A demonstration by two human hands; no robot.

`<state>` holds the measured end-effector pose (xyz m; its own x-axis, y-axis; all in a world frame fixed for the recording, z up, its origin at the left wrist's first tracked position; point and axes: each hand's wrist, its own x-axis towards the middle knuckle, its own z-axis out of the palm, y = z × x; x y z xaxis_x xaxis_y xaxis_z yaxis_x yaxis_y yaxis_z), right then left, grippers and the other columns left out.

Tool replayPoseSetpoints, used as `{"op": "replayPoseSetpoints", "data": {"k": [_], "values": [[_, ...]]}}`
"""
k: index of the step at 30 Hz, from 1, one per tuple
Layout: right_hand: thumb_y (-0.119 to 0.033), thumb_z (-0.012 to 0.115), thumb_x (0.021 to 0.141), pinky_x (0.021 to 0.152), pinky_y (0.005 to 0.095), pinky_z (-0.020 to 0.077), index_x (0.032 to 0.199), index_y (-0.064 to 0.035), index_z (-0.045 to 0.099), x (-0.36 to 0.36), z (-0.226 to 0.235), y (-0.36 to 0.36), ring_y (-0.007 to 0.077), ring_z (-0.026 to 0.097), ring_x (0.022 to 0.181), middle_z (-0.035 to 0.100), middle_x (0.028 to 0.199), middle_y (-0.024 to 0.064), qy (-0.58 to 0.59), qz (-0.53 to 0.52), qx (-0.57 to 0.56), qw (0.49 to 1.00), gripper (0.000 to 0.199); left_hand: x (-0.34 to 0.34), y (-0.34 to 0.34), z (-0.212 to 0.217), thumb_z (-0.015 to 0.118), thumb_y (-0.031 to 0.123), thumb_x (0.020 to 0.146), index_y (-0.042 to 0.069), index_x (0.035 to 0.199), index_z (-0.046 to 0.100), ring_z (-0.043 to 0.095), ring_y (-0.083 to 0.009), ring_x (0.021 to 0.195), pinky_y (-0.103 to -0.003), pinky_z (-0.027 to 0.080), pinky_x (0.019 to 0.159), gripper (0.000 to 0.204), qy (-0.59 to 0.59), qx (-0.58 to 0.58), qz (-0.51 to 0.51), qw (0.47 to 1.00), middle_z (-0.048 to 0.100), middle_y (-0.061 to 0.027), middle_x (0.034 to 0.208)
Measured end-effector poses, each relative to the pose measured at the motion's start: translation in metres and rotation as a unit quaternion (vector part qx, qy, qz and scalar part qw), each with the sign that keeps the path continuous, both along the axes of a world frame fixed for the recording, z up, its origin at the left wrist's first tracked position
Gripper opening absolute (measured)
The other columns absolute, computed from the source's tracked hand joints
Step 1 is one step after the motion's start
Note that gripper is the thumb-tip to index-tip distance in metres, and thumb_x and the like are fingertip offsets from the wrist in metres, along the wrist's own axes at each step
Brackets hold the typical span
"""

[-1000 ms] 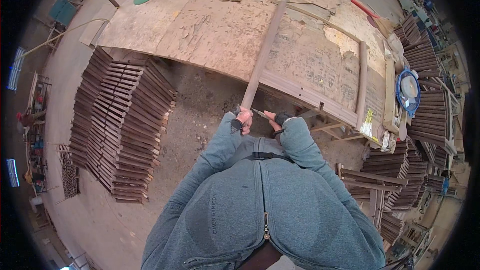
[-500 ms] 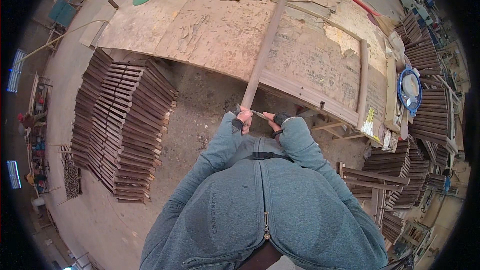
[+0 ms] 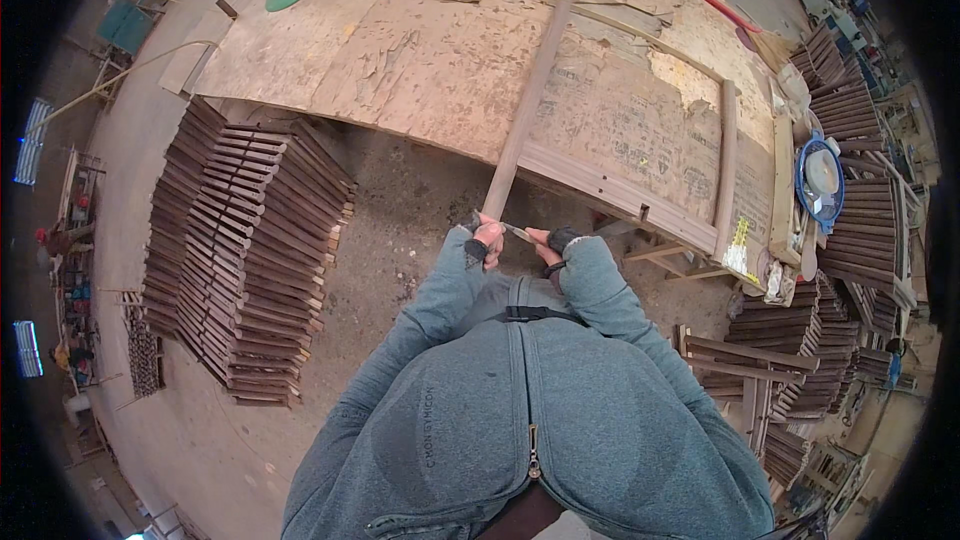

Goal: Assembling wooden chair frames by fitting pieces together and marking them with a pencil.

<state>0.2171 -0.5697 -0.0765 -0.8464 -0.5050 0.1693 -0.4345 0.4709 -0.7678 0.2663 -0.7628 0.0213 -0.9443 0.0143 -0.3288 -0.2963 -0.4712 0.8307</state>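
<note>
Tool blade (image 3: 519, 233) between fists barely visible; left hand (image 3: 487, 239) and right hand (image 3: 553, 242) closed on it, against long smooth wooden slat (image 3: 525, 112).

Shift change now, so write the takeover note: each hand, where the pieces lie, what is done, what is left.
Left hand: gripping the near end of the long dark wooden slat, which slopes up onto the worn plywood workbench.
Right hand: holding a thin flat metal tool against that slat end.
Stock: stacked dark wooden slats on the floor at left.
Done: cannot tell how far the slat end is worked.
Left: probably finishing this end.
</note>
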Motion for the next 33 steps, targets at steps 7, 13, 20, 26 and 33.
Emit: {"op": "replayPoseSetpoints", "data": {"k": [7,13,20,26,33], "values": [[-0.016,0.055,0.082,0.055,0.0359,0.0458,0.107,-0.0176,0.062,0.001,0.040,-0.007,0.0288,0.059,0.062,0.062,0.077,0.0145,-0.010,0.004,-0.006,1.000,0.026,-0.002,0.000,-0.009,0.050,0.021,0.088,0.006,0.083,0.045,0.038,-0.0075,0.052,-0.022,0.033,0.047,0.017,0.000,-0.021,-0.010,1.000,0.044,-0.0016,0.067],[-0.016,0.055,0.083,0.059,0.0352,0.0474,0.109,-0.0174,0.060,0.010,0.085,0.000,0.0281,0.060,0.067,0.063,0.082,0.0138,-0.036,0.004,0.041,0.998,0.027,-0.001,0.004,-0.001,0.050,0.021,0.088,0.006,0.084,0.044,0.039,-0.0072,0.053,-0.021,0.034,0.047,0.016,-0.020,-0.010,0.017,1.000,0.044,-0.0008,0.067],[-0.014,0.054,0.083,0.063,0.0337,0.0482,0.108,-0.0133,0.061,0.003,0.017,-0.002,0.0276,0.061,0.073,0.063,0.087,0.0145,-0.094,-0.022,-0.015,0.995,0.026,-0.001,0.004,-0.002,0.050,0.021,0.088,0.006,0.084,0.044,0.038,-0.0074,0.052,-0.022,0.033,0.047,0.016,-0.006,-0.014,-0.003,1.000,0.044,-0.0008,0.066],[-0.011,0.054,0.082,0.061,0.0311,0.0470,0.109,-0.0127,0.060,0.000,0.007,-0.001,0.0236,0.060,0.070,0.064,0.084,0.0120,-0.078,-0.002,-0.043,0.996,0.028,-0.004,0.008,0.001,0.050,0.021,0.088,0.006,0.085,0.045,0.038,-0.0076,0.052,-0.022,0.033,0.047,0.017,-0.007,-0.032,-0.005,0.999,0.044,-0.0012,0.066],[-0.006,0.054,0.082,0.058,0.0278,0.0452,0.110,-0.0128,0.060,-0.003,0.025,-0.001,0.0181,0.058,0.065,0.064,0.081,0.0082,-0.103,-0.015,-0.060,0.993,0.030,-0.006,0.005,-0.002,0.050,0.021,0.088,0.005,0.085,0.045,0.039,-0.0078,0.052,-0.022,0.034,0.047,0.017,-0.029,-0.028,-0.004,0.999,0.045,-0.0020,0.066]]}}
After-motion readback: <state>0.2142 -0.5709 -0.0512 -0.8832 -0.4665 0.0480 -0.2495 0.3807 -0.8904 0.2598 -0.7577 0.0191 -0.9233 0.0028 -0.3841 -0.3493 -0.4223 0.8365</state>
